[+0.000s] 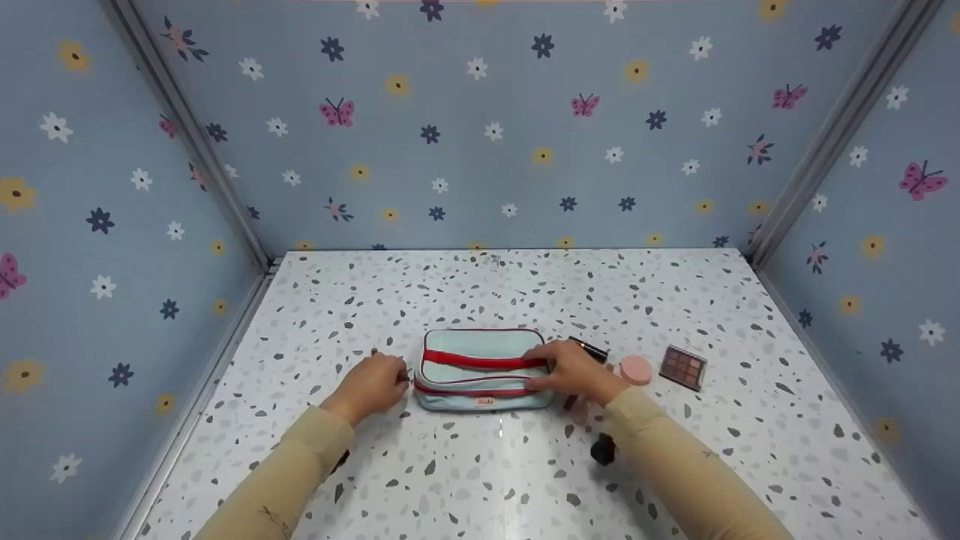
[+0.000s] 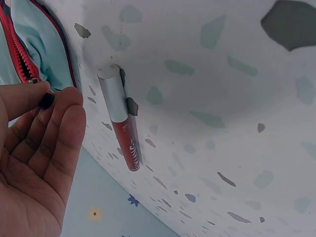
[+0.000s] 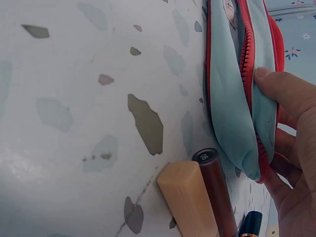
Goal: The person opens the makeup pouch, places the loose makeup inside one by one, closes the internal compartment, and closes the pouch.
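A light blue makeup bag (image 1: 480,401) with red piping and a red handle (image 1: 480,363) lies on the speckled table. My left hand (image 1: 373,384) is at its left end. In the left wrist view, the thumb and forefinger pinch a small dark zipper pull (image 2: 47,100) beside the brass slider (image 2: 33,81). My right hand (image 1: 577,371) grips the bag's right end; in the right wrist view the thumb presses the fabric above the red zipper (image 3: 248,74), the other fingers curl behind. The zipper is partly open there, with something pale showing inside the gap.
Right of the bag lie a black tube (image 1: 589,349), a pink round compact (image 1: 636,370) and an eyeshadow palette (image 1: 683,367). A black object (image 1: 602,449) sits by the right sleeve. Close to the bag are a peach tube (image 3: 187,197) and brown tube (image 3: 217,192). A red-and-silver lip tube (image 2: 118,116) lies near the left hand.
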A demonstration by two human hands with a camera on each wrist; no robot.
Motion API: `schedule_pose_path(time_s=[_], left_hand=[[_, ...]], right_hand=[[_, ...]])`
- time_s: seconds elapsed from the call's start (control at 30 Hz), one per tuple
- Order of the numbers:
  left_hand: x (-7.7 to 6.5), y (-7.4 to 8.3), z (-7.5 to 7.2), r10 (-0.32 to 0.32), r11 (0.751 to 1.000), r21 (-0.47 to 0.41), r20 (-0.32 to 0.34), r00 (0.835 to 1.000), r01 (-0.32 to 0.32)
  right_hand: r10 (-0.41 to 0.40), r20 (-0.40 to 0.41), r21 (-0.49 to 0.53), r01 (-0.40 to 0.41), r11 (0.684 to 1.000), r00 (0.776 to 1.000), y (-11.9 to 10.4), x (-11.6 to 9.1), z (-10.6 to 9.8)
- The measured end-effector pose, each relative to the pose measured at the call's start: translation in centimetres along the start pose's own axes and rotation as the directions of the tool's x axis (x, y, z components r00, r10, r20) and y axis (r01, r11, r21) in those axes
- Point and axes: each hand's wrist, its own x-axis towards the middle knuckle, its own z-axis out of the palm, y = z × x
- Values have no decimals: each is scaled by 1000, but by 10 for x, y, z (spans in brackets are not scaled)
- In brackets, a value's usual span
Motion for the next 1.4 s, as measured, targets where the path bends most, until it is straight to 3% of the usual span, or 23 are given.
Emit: schedule_pose_path(time_s=[0.33, 0.73, 1.17, 1.4], left_hand=[[8, -6, -3, -9, 1000, 13, -16, 1000, 10], [24, -9, -9, -84, 996, -37, -3, 996, 84], [44, -17, -16, -80, 996, -42, -10, 997, 79], [54, -18, -17, -85, 996, -39, -19, 996, 84]], right_hand=[[-30, 13, -34, 30, 999, 999, -1, 0, -2], [-12, 17, -13, 12, 1000, 1000, -2, -1, -2], [-75, -18, -3, 75, 997, 997, 0, -2, 0], [-37, -6, 11, 37, 999, 999, 0, -2, 1]])
